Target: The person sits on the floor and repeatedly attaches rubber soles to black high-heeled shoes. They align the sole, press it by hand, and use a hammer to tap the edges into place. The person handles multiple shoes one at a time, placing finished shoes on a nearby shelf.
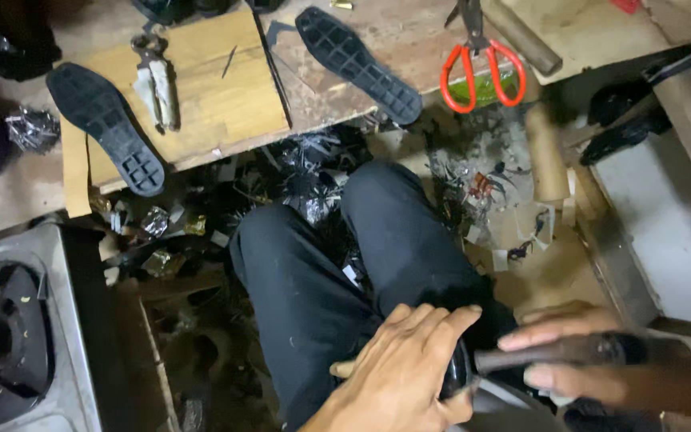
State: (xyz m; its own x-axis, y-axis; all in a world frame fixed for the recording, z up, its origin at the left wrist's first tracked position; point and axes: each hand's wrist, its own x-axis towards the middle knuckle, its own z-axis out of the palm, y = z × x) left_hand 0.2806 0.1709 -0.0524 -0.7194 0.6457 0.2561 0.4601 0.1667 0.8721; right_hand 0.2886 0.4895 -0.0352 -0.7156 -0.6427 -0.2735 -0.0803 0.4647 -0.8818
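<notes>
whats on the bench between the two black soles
In the head view, pincers lie on a wooden board between the left sole and the right sole, beside a thin dark sliver.

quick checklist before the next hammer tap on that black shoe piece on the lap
1. Left hand steadies the black shoe piece on the knee: ok.
2. Right hand grips the hammer handle: ok.
3. Left fingers out of the strike path: not ok, they lie right beside the hammer's end.
4. Hammer head's contact spot on the piece: cannot tell, blurred and dark.
5. Spare black soles and red scissors on the wooden bench, away from the swing: ok.
6. Floor by the legs: not ok, littered with scraps.
</notes>
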